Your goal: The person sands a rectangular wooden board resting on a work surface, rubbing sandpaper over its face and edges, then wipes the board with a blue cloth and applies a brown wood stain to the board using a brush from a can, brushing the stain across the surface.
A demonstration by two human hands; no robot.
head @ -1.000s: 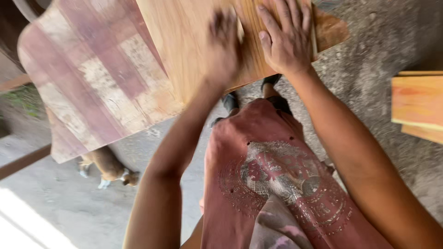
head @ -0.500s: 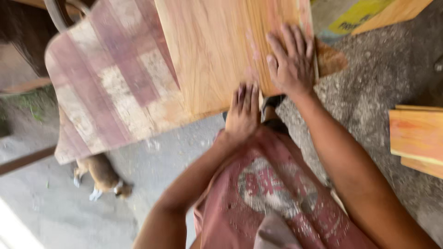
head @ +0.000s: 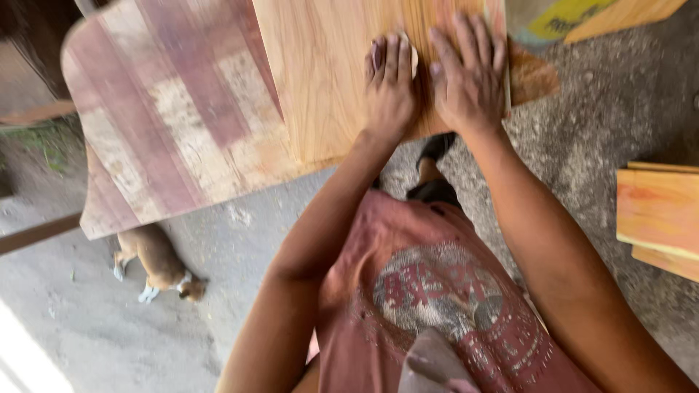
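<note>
Nearest the camera, a faded red printed shirt (head: 437, 313) fills the lower middle, and both forearms reach up from it to a pale, smooth wooden board (head: 328, 73). The left hand (head: 389, 91) lies palm down on the board with its fingers close together, pressing a small pale piece, probably sanding paper (head: 412, 62), of which only an edge shows past the fingertips. The right hand (head: 470, 76) rests just beside it, fingers spread flat on the same board, close to the board's right edge. The board's near edge runs just under both wrists and overhangs the grey concrete floor (head: 597, 131). The board lies on a worn tabletop of reddish and whitish wooden strips (head: 167, 124), whose rounded left corners stand free above the floor, with open floor on that side. Under the near left corner a small tan dog (head: 156, 266) stands on the concrete. At the right edge, well apart from the hands, lies a stack of orange wooden planks (head: 659, 211)
</note>
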